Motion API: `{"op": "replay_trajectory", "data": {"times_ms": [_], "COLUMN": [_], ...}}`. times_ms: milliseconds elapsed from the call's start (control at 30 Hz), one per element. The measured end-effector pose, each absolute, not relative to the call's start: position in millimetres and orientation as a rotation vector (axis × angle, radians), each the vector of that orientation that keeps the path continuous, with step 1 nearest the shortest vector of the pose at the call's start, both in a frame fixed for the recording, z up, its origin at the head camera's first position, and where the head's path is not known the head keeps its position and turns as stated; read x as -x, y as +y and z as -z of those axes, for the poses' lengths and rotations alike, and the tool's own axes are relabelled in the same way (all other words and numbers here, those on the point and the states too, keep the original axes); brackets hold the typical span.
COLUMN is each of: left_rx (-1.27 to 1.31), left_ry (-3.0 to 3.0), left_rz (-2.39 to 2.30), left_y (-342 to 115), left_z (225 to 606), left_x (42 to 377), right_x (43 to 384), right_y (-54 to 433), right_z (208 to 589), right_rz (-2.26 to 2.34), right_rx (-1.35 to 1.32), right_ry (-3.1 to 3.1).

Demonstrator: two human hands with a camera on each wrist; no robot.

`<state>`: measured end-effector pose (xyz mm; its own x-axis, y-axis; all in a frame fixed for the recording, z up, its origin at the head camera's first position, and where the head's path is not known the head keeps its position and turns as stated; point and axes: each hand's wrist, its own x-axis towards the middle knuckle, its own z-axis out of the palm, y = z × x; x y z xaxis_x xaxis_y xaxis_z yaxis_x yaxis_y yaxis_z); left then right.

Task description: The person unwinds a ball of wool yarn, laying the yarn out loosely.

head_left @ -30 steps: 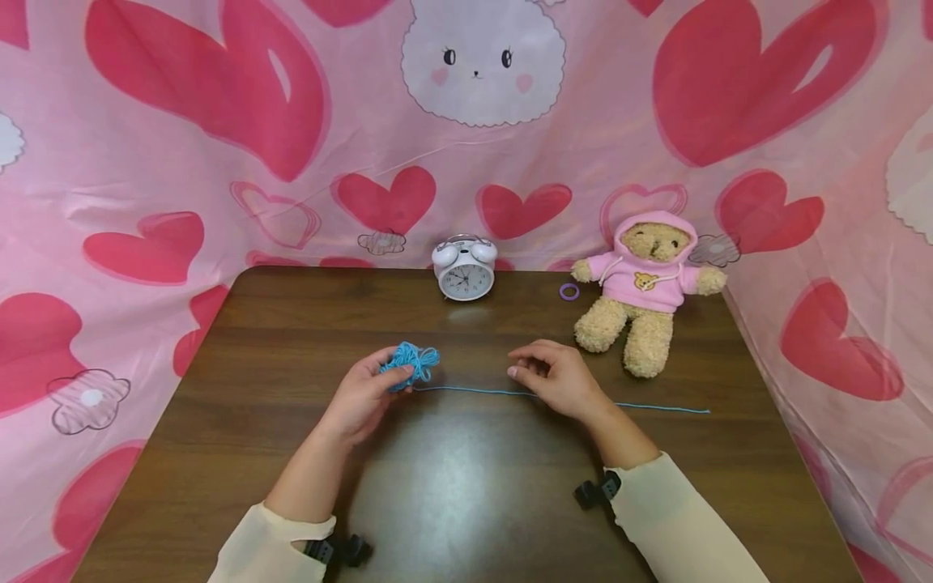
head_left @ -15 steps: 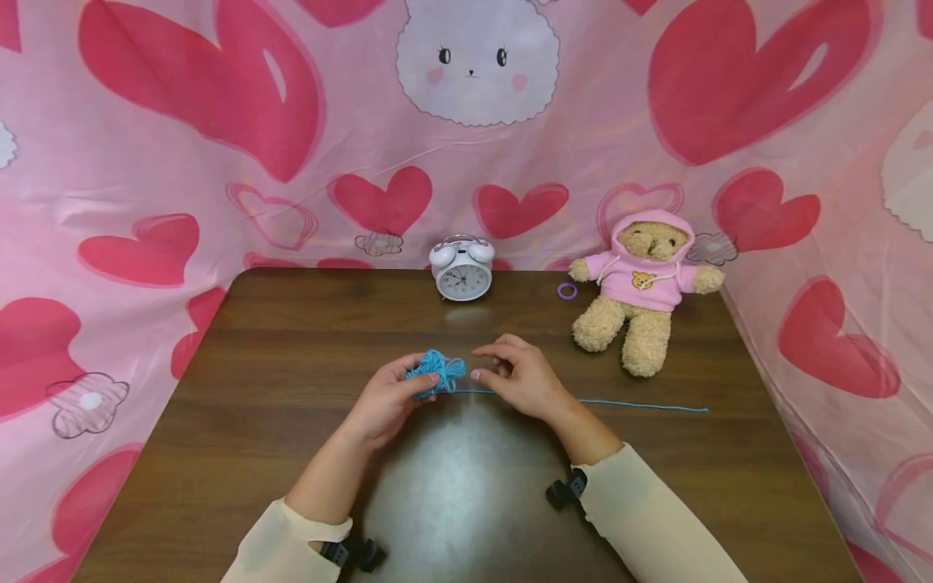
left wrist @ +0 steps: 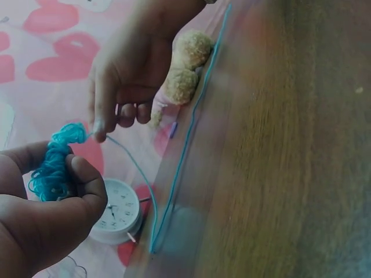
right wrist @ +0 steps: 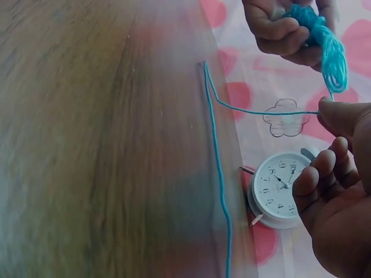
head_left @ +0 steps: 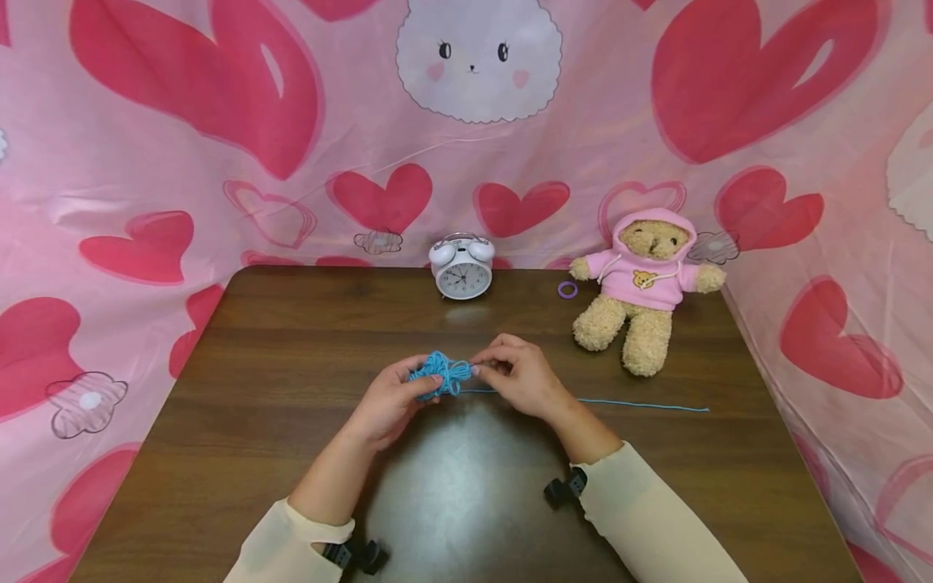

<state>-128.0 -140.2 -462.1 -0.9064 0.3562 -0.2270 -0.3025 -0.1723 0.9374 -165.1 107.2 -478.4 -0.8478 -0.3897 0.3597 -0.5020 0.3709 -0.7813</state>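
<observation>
My left hand (head_left: 389,402) grips a small bundle of blue yarn (head_left: 441,374) above the table, thumb across its front. Loops of the bundle stick out toward my right hand (head_left: 523,379). In the right wrist view, the right thumb and forefinger pinch the yarn strand (right wrist: 264,113) just below the bundle's loops (right wrist: 334,66). From that pinch the strand drops to the table, bends sharply and runs off along it, as the left wrist view also shows with the strand (left wrist: 184,147). In the head view its loose end lies to the right of my right hand.
A white alarm clock (head_left: 463,275) stands at the table's back edge. To its right lie a purple ring (head_left: 567,290) and a teddy bear (head_left: 644,283) in a pink hoodie. Pink heart-printed cloth (head_left: 394,97) hangs around the brown wooden table (head_left: 291,324).
My left hand has carried the yarn bundle to the right, and my right hand has moved left to meet it. The right fingertips, apart from the bundle before, now pinch the strand beside it.
</observation>
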Motion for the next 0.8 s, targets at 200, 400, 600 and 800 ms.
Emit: {"op": "replay_trajectory", "data": {"times_ms": [200, 400, 600, 800], "left_rx": [-0.038, -0.042, 0.021, 0.065], "left_ry": [1.686, 1.699, 1.721, 1.728], "left_rz": [-2.138, -2.143, -2.150, -2.164], "left_y": [-146, -155, -163, -169], "left_z": [461, 463, 464, 465], "left_x": [128, 129, 130, 130], "right_x": [163, 160, 157, 155], "right_y": [118, 129, 142, 155], "right_z": [478, 476, 472, 471], "right_rz": [-1.491, -1.474, -1.465, -1.441], "right_rx": [-0.787, -0.779, -0.766, -0.755], "right_ry": [-2.512, -2.499, -2.483, -2.481]}}
